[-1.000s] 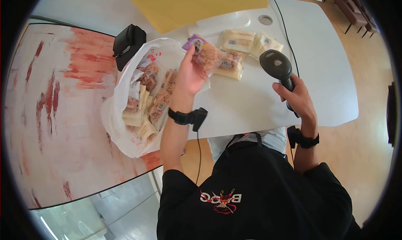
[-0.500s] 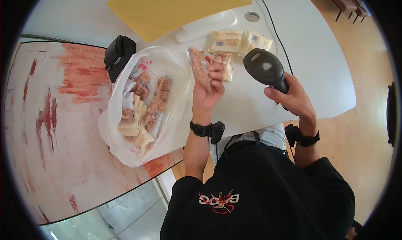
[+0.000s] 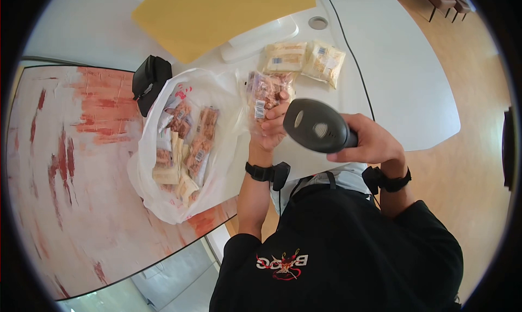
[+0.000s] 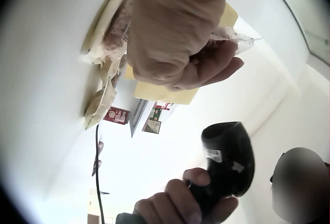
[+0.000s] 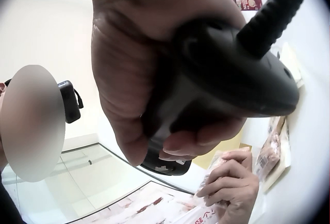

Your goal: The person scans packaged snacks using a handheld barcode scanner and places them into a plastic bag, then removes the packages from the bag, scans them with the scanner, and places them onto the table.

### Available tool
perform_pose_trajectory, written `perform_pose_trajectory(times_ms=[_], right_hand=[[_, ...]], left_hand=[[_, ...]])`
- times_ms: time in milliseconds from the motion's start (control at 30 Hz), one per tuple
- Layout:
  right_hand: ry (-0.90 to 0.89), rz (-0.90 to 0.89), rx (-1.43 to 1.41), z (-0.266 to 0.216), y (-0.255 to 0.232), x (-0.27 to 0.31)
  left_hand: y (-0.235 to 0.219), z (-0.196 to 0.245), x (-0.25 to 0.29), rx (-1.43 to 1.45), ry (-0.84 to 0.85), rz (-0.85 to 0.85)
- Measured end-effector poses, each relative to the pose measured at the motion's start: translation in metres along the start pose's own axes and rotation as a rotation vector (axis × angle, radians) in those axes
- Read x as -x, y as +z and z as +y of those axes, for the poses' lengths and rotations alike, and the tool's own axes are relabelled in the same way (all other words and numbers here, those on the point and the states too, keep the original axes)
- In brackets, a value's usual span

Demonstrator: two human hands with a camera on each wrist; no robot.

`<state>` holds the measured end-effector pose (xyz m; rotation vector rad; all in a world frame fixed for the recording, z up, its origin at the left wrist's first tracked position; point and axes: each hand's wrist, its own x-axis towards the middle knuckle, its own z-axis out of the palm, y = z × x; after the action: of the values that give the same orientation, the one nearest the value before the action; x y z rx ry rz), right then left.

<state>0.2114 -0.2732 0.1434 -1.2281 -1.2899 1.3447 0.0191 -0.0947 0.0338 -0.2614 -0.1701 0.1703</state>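
My left hand [image 3: 266,137] grips a clear snack packet [image 3: 260,101] with brownish-pink contents, its barcode label facing up in the head view. Fingers curl over the packet's edge in the right wrist view. My right hand [image 3: 372,139] is wrapped around the handle of a black barcode scanner [image 3: 315,126], whose head points left towards the packet, a short way from it. In the left wrist view the scanner [image 4: 229,157] shows its dark underside with a small white sticker. Behind the held packet, part of another brownish packet on the table is hidden.
A white plastic bag [image 3: 142,170] holding several packets stands left of my left hand. Pale packets [image 3: 324,64] lie beyond the hands. A black device [image 3: 152,78], a yellow sheet [image 3: 217,18] and a cable [image 3: 353,56] are farther back on the white table [image 3: 402,67].
The left hand has moved right, away from the bag, and turned the packet barcode-up. The scanner has swung left and lower, from pointing away to facing the packet.
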Motion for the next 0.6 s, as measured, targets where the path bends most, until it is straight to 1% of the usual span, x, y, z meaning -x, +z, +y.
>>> perform_pose_trajectory(times_ms=[33,67,133,167,200,267,300,333,400,433,467,500,533,567,600], right_hand=[[-0.007,-0.021,0.033,0.0,0.001,-0.001],[-0.011,-0.011,0.033,0.001,0.001,-0.001],[0.02,0.061,0.078,0.004,0.001,-0.002],[0.033,0.115,0.111,0.005,-0.001,-0.002],[0.032,0.119,0.112,0.007,-0.004,-0.001],[0.143,0.318,0.196,0.013,-0.011,0.004],[0.201,0.378,0.204,0.017,-0.015,0.006],[0.258,0.443,0.195,0.016,-0.018,0.009],[0.351,0.515,0.193,0.016,-0.028,0.013],[0.348,0.55,0.206,0.015,-0.03,0.014],[0.348,0.554,0.207,0.013,-0.031,0.015],[0.387,0.586,0.222,0.01,-0.032,0.016],[0.426,0.618,0.237,0.008,-0.034,0.018],[0.432,0.623,0.253,0.007,-0.035,0.019],[0.437,0.627,0.253,0.008,-0.036,0.019]], left_hand=[[0.002,-0.001,-0.001,-0.056,-0.019,0.04],[0.004,-0.001,-0.001,-0.058,-0.029,0.041],[0.018,-0.009,-0.004,-0.352,0.171,0.316],[0.024,-0.012,-0.004,-0.498,0.242,0.457],[0.029,-0.017,-0.008,-0.499,0.238,0.456],[0.034,-0.026,-0.014,-1.145,0.587,0.67],[0.038,-0.018,-0.009,-1.245,0.609,0.629],[0.036,-0.015,-0.01,-1.241,0.613,0.627],[0.037,-0.013,-0.015,-1.827,0.788,0.673],[0.037,-0.017,-0.018,-1.913,0.787,0.663],[0.038,-0.022,-0.021,-1.913,0.784,0.659],[0.044,-0.03,-0.027,-2.427,0.805,0.585],[0.046,-0.038,-0.031,-2.942,0.791,0.457],[0.043,-0.048,-0.036,-3.051,0.757,0.462],[0.034,-0.049,-0.041,-3.048,0.753,0.457]])
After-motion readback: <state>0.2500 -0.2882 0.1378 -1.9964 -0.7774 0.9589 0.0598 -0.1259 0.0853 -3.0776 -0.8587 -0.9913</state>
